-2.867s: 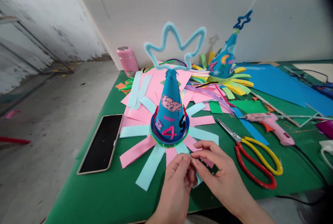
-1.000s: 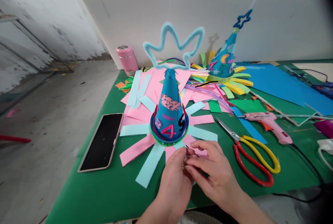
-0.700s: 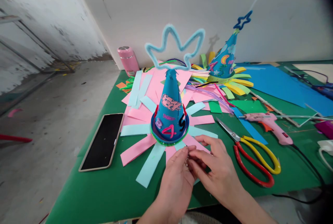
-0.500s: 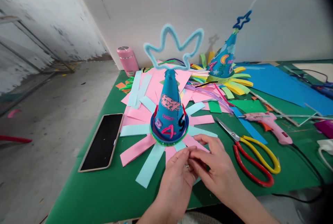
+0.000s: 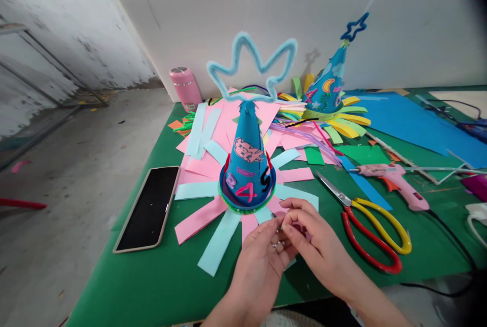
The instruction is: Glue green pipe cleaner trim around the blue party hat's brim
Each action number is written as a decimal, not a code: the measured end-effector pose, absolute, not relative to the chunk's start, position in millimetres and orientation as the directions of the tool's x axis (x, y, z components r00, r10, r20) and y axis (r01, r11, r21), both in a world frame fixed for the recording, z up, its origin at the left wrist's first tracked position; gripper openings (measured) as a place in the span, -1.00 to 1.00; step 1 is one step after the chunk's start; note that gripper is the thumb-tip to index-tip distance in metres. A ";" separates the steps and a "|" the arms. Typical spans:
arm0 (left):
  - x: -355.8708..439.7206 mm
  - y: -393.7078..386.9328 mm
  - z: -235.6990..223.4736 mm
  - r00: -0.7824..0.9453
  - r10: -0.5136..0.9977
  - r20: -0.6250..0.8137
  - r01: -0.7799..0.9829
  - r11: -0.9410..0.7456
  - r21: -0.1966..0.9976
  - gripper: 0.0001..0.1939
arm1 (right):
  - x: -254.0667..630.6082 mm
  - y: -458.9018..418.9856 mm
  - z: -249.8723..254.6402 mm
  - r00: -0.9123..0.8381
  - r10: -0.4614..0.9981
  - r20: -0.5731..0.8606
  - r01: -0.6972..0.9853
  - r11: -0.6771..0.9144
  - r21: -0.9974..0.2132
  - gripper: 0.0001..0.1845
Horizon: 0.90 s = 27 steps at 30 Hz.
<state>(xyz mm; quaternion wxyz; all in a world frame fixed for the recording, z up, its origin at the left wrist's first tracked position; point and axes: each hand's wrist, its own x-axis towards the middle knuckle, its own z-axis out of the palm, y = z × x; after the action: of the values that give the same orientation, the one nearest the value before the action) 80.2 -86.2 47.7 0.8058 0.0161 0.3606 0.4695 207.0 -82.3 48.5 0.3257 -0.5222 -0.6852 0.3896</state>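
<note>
A blue paper cone hat [image 5: 247, 139] stands upright in front of me, with numbers, a pink cutout and a brim of pink and light-blue paper strips [image 5: 216, 246]. From its tip rises a light-blue pipe cleaner [image 5: 243, 38] bent into a zigzag outline. Just in front of the brim, my left hand [image 5: 262, 256] is closed with its thumb and fingertips together. My right hand [image 5: 310, 235] pinches close against the left fingertips. Something tiny and dark may be between them, too small to name. Both hands partly cover the strips nearest me.
A phone [image 5: 148, 210] lies left of the hat. Red-and-yellow-handled scissors [image 5: 375, 233] and a pink glue gun [image 5: 395, 180] lie at the right. Behind stand a pink bottle [image 5: 185, 88] and a second decorated cone hat [image 5: 327, 86], beside blue paper sheets [image 5: 422, 119].
My hands stay by the brim, and the right fingers have shifted and parted slightly from the left fingertips. The hat and tools lie where they were.
</note>
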 end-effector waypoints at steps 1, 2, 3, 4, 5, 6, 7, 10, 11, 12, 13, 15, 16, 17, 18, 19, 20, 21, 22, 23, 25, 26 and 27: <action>80.2 -85.8 47.7 0.297 0.771 -0.564 -0.746 0.556 0.367 -0.88 | 207.4 -82.7 48.0 -0.230 0.972 0.054 0.473 0.161 -0.866 -0.87; 80.4 -85.2 47.7 0.296 0.772 -0.563 -0.745 0.555 0.370 -0.87 | 207.4 -83.4 47.3 -0.217 0.973 0.078 0.491 0.178 -0.853 -0.88; 80.6 -84.6 47.8 0.294 0.773 -0.562 -0.744 0.554 0.374 -0.86 | 207.0 -84.2 46.4 -0.202 0.973 0.110 0.516 0.201 -0.833 -0.88; 81.1 -84.1 48.0 0.293 0.774 -0.561 -0.743 0.553 0.376 -0.85 | 206.3 -85.0 45.4 -0.194 0.970 0.150 0.545 0.233 -0.806 -0.86; 81.5 -83.8 48.2 0.291 0.775 -0.562 -0.744 0.552 0.376 -0.84 | 205.3 -85.7 44.3 -0.194 0.963 0.188 0.574 0.266 -0.774 -0.84; 82.1 -83.6 48.6 0.285 0.777 -0.562 -0.748 0.547 0.377 -0.85 | 204.0 -86.3 43.2 -0.199 0.954 0.222 0.601 0.298 -0.741 -0.84; 82.5 -83.8 49.0 0.276 0.782 -0.560 -0.752 0.538 0.381 -0.85 | 202.5 -86.6 42.2 -0.205 0.946 0.251 0.625 0.324 -0.710 -0.84; 83.5 -85.7 50.5 0.260 0.796 -0.548 -0.753 0.522 0.402 -0.85 | 198.6 -86.1 40.2 -0.211 0.929 0.305 0.671 0.365 -0.646 -0.89; 83.6 -86.4 50.8 0.255 0.797 -0.547 -0.752 0.519 0.406 -0.85 | 197.8 -85.4 40.1 -0.209 0.930 0.301 0.675 0.360 -0.644 -0.90; 83.6 -87.0 50.8 0.254 0.796 -0.549 -0.750 0.521 0.408 -0.86 | 197.4 -84.5 40.3 -0.210 0.936 0.283 0.667 0.349 -0.658 -0.91; 83.5 -87.4 50.6 0.254 0.793 -0.554 -0.750 0.523 0.405 -0.86 | 197.5 -83.5 40.7 -0.211 0.946 0.247 0.646 0.324 -0.691 -0.92; 83.3 -87.4 49.5 0.259 0.787 -0.560 -0.756 0.526 0.390 -0.86 | 199.0 -80.9 42.7 -0.207 0.968 0.142 0.563 0.237 -0.792 -0.91; 83.1 -87.1 48.8 0.263 0.784 -0.563 -0.758 0.529 0.382 -0.86 | 200.4 -79.6 44.2 -0.204 0.975 0.087 0.510 0.182 -0.841 -0.90; 83.0 -86.7 47.9 0.268 0.781 -0.565 -0.758 0.532 0.376 -0.86 | 202.0 -78.3 46.1 -0.201 0.979 0.039 0.459 0.129 -0.879 -0.90; 82.9 -86.2 47.2 0.272 0.779 -0.566 -0.756 0.537 0.376 -0.86 | 203.7 -77.2 48.1 -0.202 0.979 -0.001 0.417 0.085 -0.905 -0.89; 82.8 -85.6 46.5 0.271 0.777 -0.568 -0.752 0.539 0.379 -0.87 | 205.4 -76.1 50.3 -0.209 0.977 -0.030 0.388 0.054 -0.920 -0.89; 82.6 -85.2 46.0 0.270 0.777 -0.568 -0.747 0.541 0.386 -0.88 | 207.0 -75.2 52.5 -0.218 0.975 -0.051 0.368 0.034 -0.929 -0.89; 82.5 -84.7 45.6 0.266 0.778 -0.569 -0.744 0.541 0.392 -0.88 | 208.5 -74.3 54.5 -0.229 0.971 -0.066 0.356 0.020 -0.934 -0.88; 82.3 -84.4 45.2 0.261 0.779 -0.569 -0.744 0.539 0.396 -0.88 | 209.8 -73.4 56.2 -0.238 0.968 -0.079 0.349 0.010 -0.937 -0.88; 82.0 -84.1 44.9 0.257 0.782 -0.568 -0.744 0.535 0.400 -0.88 | 211.0 -72.4 57.7 -0.246 0.965 -0.091 0.343 -0.001 -0.940 -0.87; 81.1 -83.6 43.8 0.236 0.785 -0.573 -0.750 0.522 0.406 -0.87 | 212.7 -69.9 59.7 -0.254 0.959 -0.122 0.318 -0.036 -0.947 -0.86; 80.5 -83.5 43.1 0.223 0.783 -0.580 -0.750 0.518 0.411 -0.87 | 213.3 -68.4 60.4 -0.255 0.957 -0.138 0.292 -0.060 -0.955 -0.85; 79.9 -83.3 42.3 0.205 0.781 -0.589 -0.749 0.513 0.419 -0.87 | 213.6 -66.9 60.9 -0.259 0.954 -0.152 0.257 -0.084 -0.963 -0.84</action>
<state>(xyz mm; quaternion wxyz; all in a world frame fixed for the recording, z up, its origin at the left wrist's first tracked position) 79.9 -83.3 42.3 0.7758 0.0206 0.3929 0.4932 213.6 -66.9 60.9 0.3293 -0.5119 -0.5913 0.5290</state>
